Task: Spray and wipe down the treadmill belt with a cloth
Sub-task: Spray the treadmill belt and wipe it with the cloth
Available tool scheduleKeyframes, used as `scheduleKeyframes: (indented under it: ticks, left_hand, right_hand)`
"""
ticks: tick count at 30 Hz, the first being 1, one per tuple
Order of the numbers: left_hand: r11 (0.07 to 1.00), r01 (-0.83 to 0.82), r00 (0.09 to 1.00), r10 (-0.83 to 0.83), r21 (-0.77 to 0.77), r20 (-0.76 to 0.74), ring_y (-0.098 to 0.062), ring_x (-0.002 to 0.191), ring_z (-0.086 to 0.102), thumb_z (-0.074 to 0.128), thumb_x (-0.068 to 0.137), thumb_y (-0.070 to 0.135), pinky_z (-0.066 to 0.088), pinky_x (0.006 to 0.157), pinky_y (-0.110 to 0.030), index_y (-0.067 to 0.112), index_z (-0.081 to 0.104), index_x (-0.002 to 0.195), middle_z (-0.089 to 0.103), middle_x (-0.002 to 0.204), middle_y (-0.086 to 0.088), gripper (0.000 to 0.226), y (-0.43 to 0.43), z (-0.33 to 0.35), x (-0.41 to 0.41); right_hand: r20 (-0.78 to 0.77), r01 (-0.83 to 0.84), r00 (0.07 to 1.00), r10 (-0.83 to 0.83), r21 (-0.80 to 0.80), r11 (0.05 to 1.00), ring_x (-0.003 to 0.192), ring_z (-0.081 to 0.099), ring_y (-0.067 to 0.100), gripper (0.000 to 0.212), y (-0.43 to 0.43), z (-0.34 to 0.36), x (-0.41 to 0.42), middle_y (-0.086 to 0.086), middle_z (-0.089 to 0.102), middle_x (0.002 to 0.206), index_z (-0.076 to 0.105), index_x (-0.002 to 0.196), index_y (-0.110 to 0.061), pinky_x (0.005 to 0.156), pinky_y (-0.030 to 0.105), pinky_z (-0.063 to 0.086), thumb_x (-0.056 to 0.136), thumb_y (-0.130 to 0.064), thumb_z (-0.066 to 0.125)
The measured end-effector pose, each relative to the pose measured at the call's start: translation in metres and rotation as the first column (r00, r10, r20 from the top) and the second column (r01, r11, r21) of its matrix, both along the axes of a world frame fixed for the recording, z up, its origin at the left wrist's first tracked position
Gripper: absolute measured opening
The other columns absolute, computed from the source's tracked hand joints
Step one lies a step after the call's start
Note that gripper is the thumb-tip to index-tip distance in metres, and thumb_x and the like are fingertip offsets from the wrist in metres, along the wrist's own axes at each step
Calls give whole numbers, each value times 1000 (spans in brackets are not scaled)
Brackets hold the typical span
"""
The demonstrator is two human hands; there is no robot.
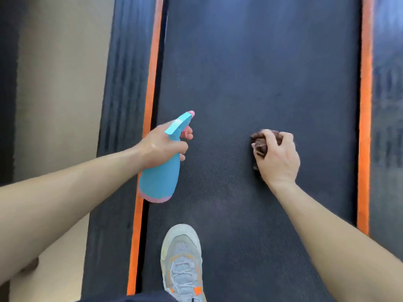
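Observation:
The dark treadmill belt [250, 73] runs up the middle of the view between two orange stripes. My left hand [162, 147] grips the neck of a blue spray bottle [160, 179] with a pink base and pink nozzle tip, held over the belt's left edge with the nozzle pointing up the belt. My right hand [278, 158] holds a bunched dark brown cloth [261, 141] against the belt right of centre; most of the cloth is hidden under the fingers.
A grey sneaker with orange accents [182, 262] stands on the belt at the bottom centre. Dark side rails [122, 105] flank the orange stripes [365, 105]. Beige floor [58, 83] lies to the left of the treadmill.

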State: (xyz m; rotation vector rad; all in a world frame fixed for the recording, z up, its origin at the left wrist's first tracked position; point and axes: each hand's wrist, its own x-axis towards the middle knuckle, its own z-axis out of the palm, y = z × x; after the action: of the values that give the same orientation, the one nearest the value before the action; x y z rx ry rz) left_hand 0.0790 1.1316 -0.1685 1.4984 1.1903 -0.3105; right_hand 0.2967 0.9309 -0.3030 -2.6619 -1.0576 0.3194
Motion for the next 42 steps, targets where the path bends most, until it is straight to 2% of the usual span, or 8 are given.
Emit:
scheduleKeyframes:
  ticks: [4,8,12,16,23,28,37,42]
  left_hand:
    - [998,-25,997,20,57,73,-11,78,74,62,72,15,61,87,-40,59,59,106,69,122,4,56,3,7,38]
    - [997,-38,999,36,64,27,-11,81,67,66,76,11,56,72,-20,50,61,103,71,120,3,48,-13,9,39]
    - [1000,20,999,-19,3,-51,-23,92,75,60,60,32,56,98,-49,54,63,103,74,108,9,48,-38,0,12]
    - [993,116,986,-117,-19,-115,-19,99,67,61,62,30,51,102,-45,41,64,120,70,113,17,60,-60,-1,-2]
    - [998,56,987,-54,8,-153,-18,100,67,58,62,35,52,99,-42,45,63,116,72,107,15,55,-77,-3,-11]
    - [996,-17,999,22,87,-50,-21,85,77,57,63,32,53,103,-46,49,59,119,70,114,20,59,-111,24,-18]
    - [990,-36,999,36,137,0,-21,80,79,61,78,20,58,96,-43,43,58,134,67,120,17,60,-220,110,-69]
    - [994,-65,998,63,87,24,-29,85,79,60,76,21,56,88,-36,50,55,126,67,124,13,58,-278,125,-105]
  right_hand:
    - [-80,61,995,-68,-87,994,111,53,37,48,-46,8,19,13,45,130,55,132,-32,89,49,53,88,-42,70]
    - [-189,11,981,-41,-157,987,119,47,39,47,-46,15,21,13,39,136,48,132,-36,100,52,47,90,-42,69]
    - [-176,28,982,-68,-216,976,120,41,40,45,-38,15,20,14,36,136,44,130,-39,105,56,40,92,-42,67]
    - [-182,33,980,-84,-266,963,121,40,39,48,-37,14,21,13,34,137,41,131,-41,105,57,40,91,-42,67]
    - [-191,-30,981,-20,-259,965,118,42,41,43,-38,16,27,14,34,135,41,129,-38,102,56,41,93,-44,65]
    - [-221,-67,975,-3,-307,949,112,46,45,42,-38,40,17,17,31,135,40,131,-30,91,53,48,95,-34,62]
    - [-263,-81,963,60,-69,994,111,51,42,40,-115,137,-70,18,34,136,44,132,-28,91,50,50,98,-35,62]
    - [-325,-131,938,120,-12,991,111,52,40,38,-163,162,-111,15,36,132,45,131,-30,88,50,53,98,-41,59]
